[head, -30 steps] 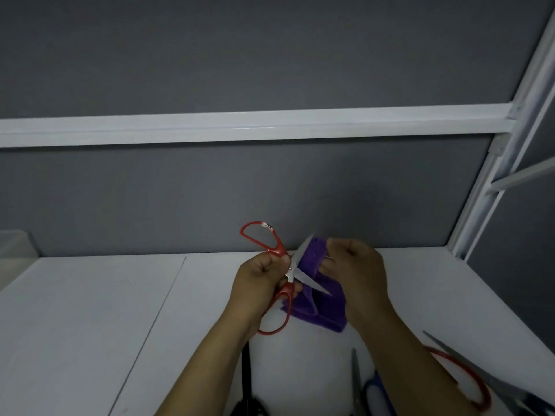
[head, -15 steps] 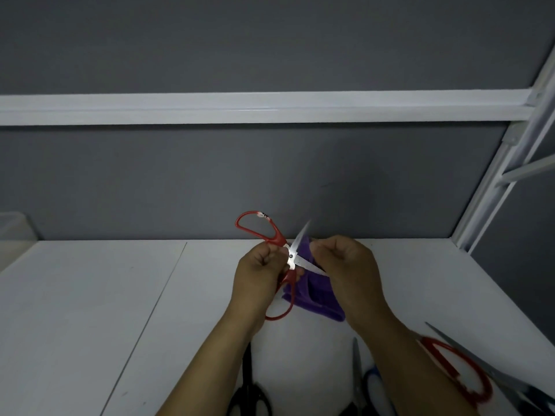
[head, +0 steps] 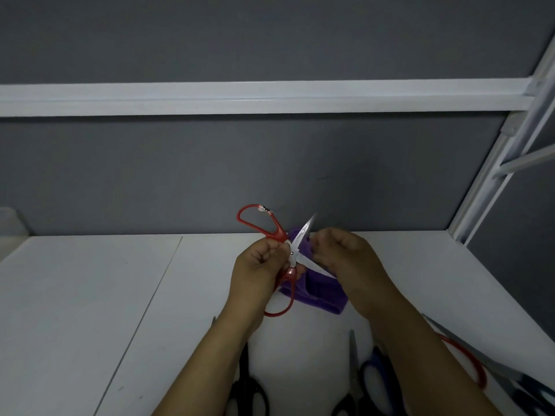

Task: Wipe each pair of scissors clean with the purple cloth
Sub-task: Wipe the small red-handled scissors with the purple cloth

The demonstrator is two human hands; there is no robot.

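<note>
My left hand [head: 258, 267] grips red-handled scissors [head: 271, 228] near the pivot, above the white table [head: 90, 295]. Their blades are spread apart, one pointing up and right, the other down and right. My right hand [head: 345, 259] holds the purple cloth [head: 318, 295] against the lower blade; the cloth hangs down behind the blades and its lower edge lies near the table. Part of the cloth is hidden behind my right hand.
Other scissors lie along the near edge: a black-handled pair [head: 247, 391], a blue-handled pair [head: 371, 382], a red-handled pair [head: 468, 361] and a dark pair [head: 531, 388] at the right. A grey wall with a white rail [head: 270, 97] stands behind. A white frame post [head: 492, 175] rises at the right.
My right hand with the cloth slid along the blades, in toward the pivot and out again. The scissors stayed in my left hand, blades still spread. The camera tilted slightly.
</note>
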